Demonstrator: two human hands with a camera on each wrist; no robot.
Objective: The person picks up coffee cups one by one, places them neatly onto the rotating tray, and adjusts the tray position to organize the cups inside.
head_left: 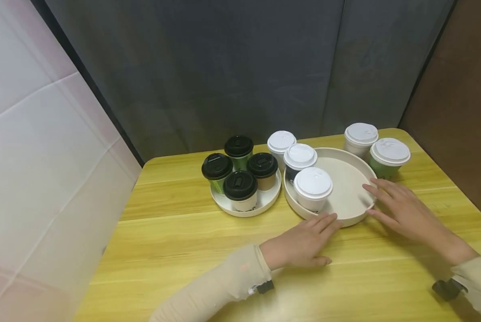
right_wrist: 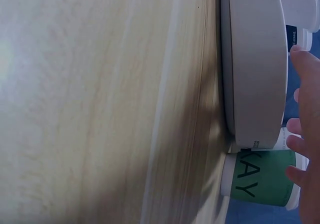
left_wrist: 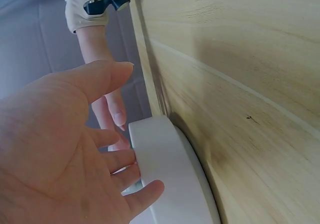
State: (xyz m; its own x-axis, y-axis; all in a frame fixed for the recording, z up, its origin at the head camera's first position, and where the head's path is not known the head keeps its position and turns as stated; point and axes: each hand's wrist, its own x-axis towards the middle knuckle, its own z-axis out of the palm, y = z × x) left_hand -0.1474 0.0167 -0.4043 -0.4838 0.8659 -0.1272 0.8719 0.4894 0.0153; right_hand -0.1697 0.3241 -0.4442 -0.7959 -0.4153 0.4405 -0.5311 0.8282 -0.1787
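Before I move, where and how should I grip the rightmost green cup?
Probably around its green body, below the white lid, right hand coming from the right: it stands upright, with the large tray at its left and another cup close behind-left.

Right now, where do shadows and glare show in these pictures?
Head view: shadow on the table below the right hand, pale shine near the bottom edge; left wrist view: shadow beside the tray; right wrist view: bright glare at the left edge.
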